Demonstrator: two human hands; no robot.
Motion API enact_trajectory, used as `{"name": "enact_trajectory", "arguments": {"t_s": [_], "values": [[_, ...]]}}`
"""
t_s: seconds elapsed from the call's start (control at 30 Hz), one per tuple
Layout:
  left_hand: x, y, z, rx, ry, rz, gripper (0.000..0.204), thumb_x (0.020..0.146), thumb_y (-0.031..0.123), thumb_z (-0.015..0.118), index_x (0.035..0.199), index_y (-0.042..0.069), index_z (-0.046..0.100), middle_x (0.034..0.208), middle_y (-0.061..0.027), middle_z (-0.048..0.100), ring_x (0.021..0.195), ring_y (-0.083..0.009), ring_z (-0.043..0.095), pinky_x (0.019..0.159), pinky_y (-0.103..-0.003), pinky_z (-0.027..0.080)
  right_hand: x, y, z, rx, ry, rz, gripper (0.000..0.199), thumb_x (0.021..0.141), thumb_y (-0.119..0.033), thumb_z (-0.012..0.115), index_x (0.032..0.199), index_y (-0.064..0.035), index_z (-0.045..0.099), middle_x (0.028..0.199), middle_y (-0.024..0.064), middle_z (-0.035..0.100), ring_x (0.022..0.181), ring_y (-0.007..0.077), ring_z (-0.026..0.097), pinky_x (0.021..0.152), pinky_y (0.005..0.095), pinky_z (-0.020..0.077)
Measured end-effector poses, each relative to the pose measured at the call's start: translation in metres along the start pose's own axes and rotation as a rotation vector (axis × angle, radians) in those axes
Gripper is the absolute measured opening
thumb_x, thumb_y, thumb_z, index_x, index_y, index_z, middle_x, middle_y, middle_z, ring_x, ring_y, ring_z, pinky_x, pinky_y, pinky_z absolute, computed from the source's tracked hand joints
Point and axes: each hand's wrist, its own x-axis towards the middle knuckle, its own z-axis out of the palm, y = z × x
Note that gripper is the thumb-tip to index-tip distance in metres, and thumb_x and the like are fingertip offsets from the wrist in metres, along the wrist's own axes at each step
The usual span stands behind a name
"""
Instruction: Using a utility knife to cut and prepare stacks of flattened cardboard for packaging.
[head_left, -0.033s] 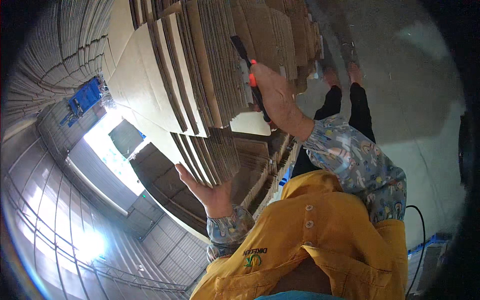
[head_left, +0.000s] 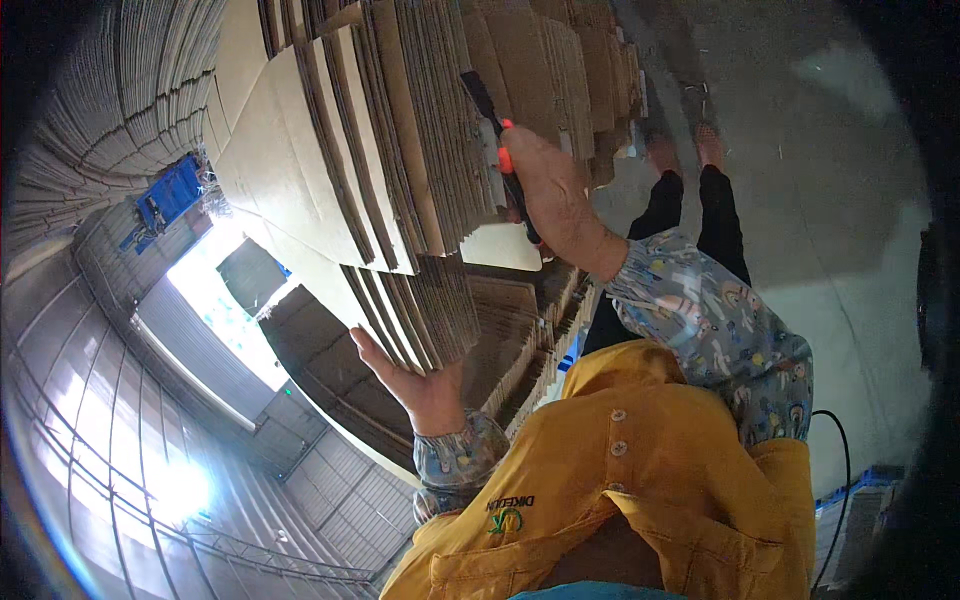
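My right hand (head_left: 555, 195) is closed around a slim black-and-red hand tool (head_left: 506, 160). Its flat black end points up and away from me, beside the edges of a thick stack of brown cardboard sheets (head_left: 440, 130). What kind of tool it is cannot be made out. Lower and to the left, my left hand (head_left: 425, 398) rests its palm side against the near edge of a lower bundle of cardboard sheets (head_left: 425, 315). Its thumb is stretched out to the left; the other fingers are partly hidden by the cardboard.
More cardboard stacks (head_left: 570, 70) run along the far side, and others (head_left: 110, 100) stand at far left. Dark cardboard (head_left: 335, 360) lies below my left hand. A grey floor (head_left: 800, 200) spreads to the right, with a black cable (head_left: 845, 480). A blue object (head_left: 170, 190) stands at left.
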Motion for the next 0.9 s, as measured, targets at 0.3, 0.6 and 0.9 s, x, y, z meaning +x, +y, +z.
{"name": "enact_trajectory", "arguments": {"t_s": [0.3, 0.6, 0.9], "values": [[-0.001, -0.001, 0.002, 0.000, 0.032, -0.013, 0.056, 0.083, 0.053, 0.041, 0.119, 0.010, 0.046, 0.113, -0.0098, 0.054, 0.098, -0.0284, 0.055, 0.078, -0.046, 0.048, 0.002, 0.014, -0.001, -0.021, 0.003, -0.137, 0.032, 0.092, -0.030, 0.038, 0.082, -0.0014, 0.050, 0.061, 0.0021, 0.037, 0.059, 0.0108, 0.035, 0.054, 0.0282, 0.0344], [0.001, 0.000, -0.002, 0.013, 0.011, -0.018, 0.055, 0.084, 0.052, 0.041, 0.119, 0.010, 0.047, 0.113, -0.0093, 0.054, 0.099, -0.0271, 0.054, 0.083, -0.045, 0.045, -0.002, 0.009, 0.001, -0.041, 0.034, -0.104, 0.032, 0.092, -0.030, 0.039, 0.083, -0.0016, 0.050, 0.058, 0.0014, 0.035, 0.056, 0.0096, 0.034, 0.051, 0.0265, 0.0332], [0.001, -0.003, 0.005, 0.027, 0.058, 0.005, 0.054, 0.084, 0.052, 0.041, 0.119, 0.011, 0.047, 0.112, -0.0083, 0.055, 0.098, -0.0257, 0.055, 0.082, -0.043, 0.046, 0.000, 0.011, 0.015, 0.030, 0.111, -0.118, 0.032, 0.092, -0.030, 0.039, 0.085, -0.0016, 0.050, 0.060, 0.0001, 0.038, 0.056, 0.0084, 0.036, 0.051, 0.0269, 0.0355]]}}
